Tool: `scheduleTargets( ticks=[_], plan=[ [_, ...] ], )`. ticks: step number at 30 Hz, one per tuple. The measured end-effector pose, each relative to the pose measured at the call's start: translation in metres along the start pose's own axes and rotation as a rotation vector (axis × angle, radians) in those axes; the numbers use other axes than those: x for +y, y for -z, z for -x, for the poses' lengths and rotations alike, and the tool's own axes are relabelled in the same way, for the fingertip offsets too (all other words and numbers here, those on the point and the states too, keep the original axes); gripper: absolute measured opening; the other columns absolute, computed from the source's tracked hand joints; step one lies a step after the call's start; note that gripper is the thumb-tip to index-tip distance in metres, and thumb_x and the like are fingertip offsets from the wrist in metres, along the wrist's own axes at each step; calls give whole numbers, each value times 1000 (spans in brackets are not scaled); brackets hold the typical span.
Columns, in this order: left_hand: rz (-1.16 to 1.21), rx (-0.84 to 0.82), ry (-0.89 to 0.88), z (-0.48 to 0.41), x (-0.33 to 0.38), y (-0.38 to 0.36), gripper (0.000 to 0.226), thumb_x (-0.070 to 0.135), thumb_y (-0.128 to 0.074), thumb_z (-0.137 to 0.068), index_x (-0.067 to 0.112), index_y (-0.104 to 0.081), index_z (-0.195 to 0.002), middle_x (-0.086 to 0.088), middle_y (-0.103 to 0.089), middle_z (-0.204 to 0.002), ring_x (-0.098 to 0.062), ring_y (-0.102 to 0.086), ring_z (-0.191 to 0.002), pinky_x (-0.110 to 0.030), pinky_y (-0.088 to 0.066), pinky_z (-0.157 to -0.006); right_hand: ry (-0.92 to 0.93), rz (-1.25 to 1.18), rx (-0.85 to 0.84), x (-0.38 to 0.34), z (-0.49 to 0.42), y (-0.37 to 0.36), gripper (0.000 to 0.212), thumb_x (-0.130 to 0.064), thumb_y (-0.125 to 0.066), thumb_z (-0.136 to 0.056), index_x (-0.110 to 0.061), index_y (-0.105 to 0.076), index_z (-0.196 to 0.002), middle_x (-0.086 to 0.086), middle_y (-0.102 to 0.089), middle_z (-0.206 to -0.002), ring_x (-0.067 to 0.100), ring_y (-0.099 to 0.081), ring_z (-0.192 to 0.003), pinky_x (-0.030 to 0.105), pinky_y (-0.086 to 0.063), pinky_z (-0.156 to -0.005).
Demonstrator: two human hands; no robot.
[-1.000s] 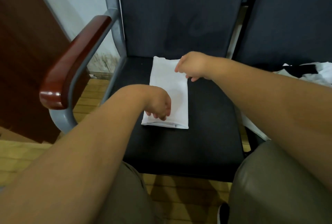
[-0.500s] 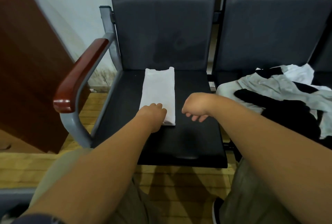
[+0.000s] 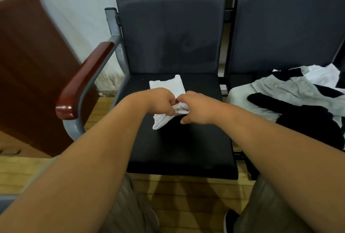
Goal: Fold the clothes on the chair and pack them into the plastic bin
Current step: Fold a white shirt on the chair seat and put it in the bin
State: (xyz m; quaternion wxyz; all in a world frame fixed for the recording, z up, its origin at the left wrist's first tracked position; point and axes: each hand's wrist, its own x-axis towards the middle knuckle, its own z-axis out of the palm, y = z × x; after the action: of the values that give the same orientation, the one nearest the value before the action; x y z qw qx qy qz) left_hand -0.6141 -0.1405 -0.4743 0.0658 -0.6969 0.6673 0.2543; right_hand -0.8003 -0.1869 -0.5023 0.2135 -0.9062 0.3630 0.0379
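I am seeing that the white shirt point(image 3: 168, 85) is no longer lying flat as one long strip on the chair seat point(image 3: 186, 148). Half a second ago only my left hand point(image 3: 163, 102) was resting on its near end, and my right hand point(image 3: 197, 110) was beside it, holding nothing. Now both hands are gripping that near end, fingers curled round the cloth. The near end is rising off the seat and bunching between them, while the far end is staying flat. I am judging that the last fold, near end over far end, is beginning. The pile of clothes point(image 3: 298, 102) on the next seat is waiting unfolded. The plastic bin is not showing in my view.
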Motion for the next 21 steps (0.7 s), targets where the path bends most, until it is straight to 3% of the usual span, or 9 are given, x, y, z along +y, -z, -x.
scheduleTargets(
  ticks=[3,4,9,11,13,16,18,21],
  plan=[
    [9,8,41,10,3,8,14,34,-70,-84,28,-74,-97,4,-74,-94,-18,-68,-90,-34,-53,-74,-17,9,147,-4,-3,7,7,-31,-69,-94,-28,-70,-101,-3,-64,-101,20,-65,-90,42,-58,-78],
    [7,34,53,13,3,10,17,36,-70,-85,26,-75,-98,3,-73,-95,-19,-67,-90,-34,-53,-75,-26,-18,180,-4,-3,10,3,-31,-67,-96,-30,-68,-94,-4,-65,-97,19,-65,-86,41,-58,-75],
    [20,92,121,34,10,2,46,53,-76,-82,21,-61,-111,1,-66,-103,-18,-63,-91,-34,-48,-72,-32,-218,274,-4,5,18,8,-32,-69,-95,-28,-75,-97,-10,-67,-93,12,-65,-84,34,-55,-71],
    [-97,126,131,39,10,-4,49,44,-81,-84,16,-58,-117,-1,-62,-106,-21,-62,-93,-35,-49,-75,-40,-242,290,-6,9,22,8,-31,-69,-93,-28,-76,-95,-10,-68,-92,11,-65,-84,31,-51,-68],
    [-170,145,151,44,11,-2,31,24,-71,-93,11,-58,-118,-5,-59,-107,-26,-60,-96,-37,-50,-80,-51,-262,273,-7,14,28,4,-31,-71,-92,-30,-75,-90,-9,-69,-91,13,-66,-83,28,-47,-65],
    [-131,214,134,52,3,1,11,11,-61,-93,16,-59,-103,-3,-57,-96,-27,-60,-94,-40,-56,-87,-50,-256,178,-11,24,38,3,-32,-76,-86,-29,-76,-84,-5,-70,-89,16,-66,-81,27,-45,-63],
    [-87,219,96,57,-8,-4,9,14,-62,-86,13,-65,-94,-8,-63,-90,-25,-61,-85,-39,-55,-80,-37,-205,62,-11,34,45,5,-36,-77,-84,-31,-76,-81,-5,-70,-87,15,-64,-80,29,-46,-65],
    [-6,15,24,69,-21,-13,25,32,-69,-84,14,-71,-102,-10,-71,-98,-20,-66,-77,-38,-55,-76,-5,-147,-167,-10,44,50,7,-45,-78,-88,-38,-78,-86,-8,-72,-87,16,-68,-87,35,-55,-78]
  ],
)
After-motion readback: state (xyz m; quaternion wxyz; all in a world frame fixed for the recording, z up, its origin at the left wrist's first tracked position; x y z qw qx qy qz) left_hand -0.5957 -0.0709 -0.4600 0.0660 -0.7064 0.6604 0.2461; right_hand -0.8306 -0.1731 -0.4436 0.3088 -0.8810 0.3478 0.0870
